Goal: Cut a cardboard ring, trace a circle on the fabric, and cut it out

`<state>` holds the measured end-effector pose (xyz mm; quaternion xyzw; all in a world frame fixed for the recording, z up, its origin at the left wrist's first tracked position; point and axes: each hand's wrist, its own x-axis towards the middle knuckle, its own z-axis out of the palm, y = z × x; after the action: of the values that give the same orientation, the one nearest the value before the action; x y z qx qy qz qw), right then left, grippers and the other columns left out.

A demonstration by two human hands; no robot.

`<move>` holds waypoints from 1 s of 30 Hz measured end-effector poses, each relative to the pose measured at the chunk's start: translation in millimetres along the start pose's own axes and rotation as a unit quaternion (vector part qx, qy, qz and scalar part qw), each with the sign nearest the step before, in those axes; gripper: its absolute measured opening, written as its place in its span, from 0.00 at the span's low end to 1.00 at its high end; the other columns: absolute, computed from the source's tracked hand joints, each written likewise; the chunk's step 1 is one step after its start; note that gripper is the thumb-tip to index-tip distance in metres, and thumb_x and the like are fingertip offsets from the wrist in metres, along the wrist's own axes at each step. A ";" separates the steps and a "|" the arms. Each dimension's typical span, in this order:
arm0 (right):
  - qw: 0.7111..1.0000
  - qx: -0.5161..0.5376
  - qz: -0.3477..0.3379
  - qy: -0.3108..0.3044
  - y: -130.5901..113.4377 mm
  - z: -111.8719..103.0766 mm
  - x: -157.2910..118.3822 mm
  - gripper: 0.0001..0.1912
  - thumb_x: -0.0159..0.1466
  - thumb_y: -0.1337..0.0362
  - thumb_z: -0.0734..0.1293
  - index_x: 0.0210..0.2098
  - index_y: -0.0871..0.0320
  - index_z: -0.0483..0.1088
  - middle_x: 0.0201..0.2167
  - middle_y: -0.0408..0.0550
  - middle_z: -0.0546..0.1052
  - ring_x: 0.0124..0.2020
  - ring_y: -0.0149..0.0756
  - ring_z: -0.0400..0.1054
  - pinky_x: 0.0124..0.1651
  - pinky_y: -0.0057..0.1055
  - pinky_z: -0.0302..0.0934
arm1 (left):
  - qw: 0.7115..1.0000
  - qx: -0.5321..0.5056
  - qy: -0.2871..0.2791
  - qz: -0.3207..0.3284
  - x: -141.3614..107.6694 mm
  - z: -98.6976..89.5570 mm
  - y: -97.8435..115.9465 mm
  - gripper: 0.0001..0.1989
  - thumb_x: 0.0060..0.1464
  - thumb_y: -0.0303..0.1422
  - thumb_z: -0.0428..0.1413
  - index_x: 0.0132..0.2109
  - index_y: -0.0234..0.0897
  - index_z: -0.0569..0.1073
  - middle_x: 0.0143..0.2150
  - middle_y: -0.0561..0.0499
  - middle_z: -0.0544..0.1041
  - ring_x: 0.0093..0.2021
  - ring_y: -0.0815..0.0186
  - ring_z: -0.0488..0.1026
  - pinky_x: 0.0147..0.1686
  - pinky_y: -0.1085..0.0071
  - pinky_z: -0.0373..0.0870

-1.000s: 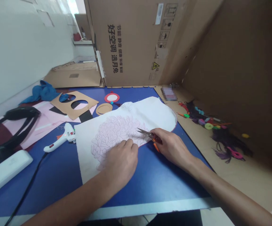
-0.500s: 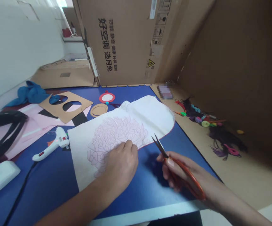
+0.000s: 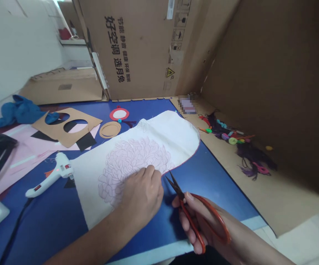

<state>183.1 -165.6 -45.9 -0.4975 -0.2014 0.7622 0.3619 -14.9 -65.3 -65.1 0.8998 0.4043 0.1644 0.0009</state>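
Observation:
A white cloth (image 3: 180, 138) printed with a pale pink, many-petalled flower lies across the blue table, its right end cut to a rounded outline edged in red. My left hand (image 3: 143, 191) is closed on the cloth's near edge beside the flower; its fingertips are hidden beneath the knuckles. My right hand (image 3: 198, 221) grips orange-handled scissors (image 3: 214, 217), with fingers around the handles. The blades are parted slightly, and their tips point at the cloth's edge just right of my left hand.
At left lie a white glue gun (image 3: 51, 175) with a black cord, a brown card with oval holes (image 3: 65, 127), and blue fabric (image 3: 18, 110). A red-rimmed oval tag (image 3: 119, 114) sits behind the cloth. Colourful tassels (image 3: 234, 140) lie at right beside tall cardboard walls (image 3: 145, 48).
My right hand has brought the scissors left and nearer to the cloth's edge, with the handles spread wider. My left hand keeps its hold. The whole view has shifted slightly.

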 end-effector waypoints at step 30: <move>0.998 -0.008 -0.045 0.039 47.2 18.3 11.6 0.33 0.71 0.31 0.63 0.37 0.57 0.69 0.22 0.39 0.71 0.18 0.27 0.66 0.21 0.23 0.57 | 0.998 -0.035 0.005 0.045 -12.7 -13.9 12.5 0.09 0.61 0.25 0.56 0.38 0.44 0.64 0.33 0.53 0.71 0.34 0.58 0.68 0.33 0.59 0.59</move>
<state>147.2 -186.9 -76.8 -0.5205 -0.2152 0.7236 0.3990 -17.7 -84.8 -54.1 0.9156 0.3572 0.1832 0.0231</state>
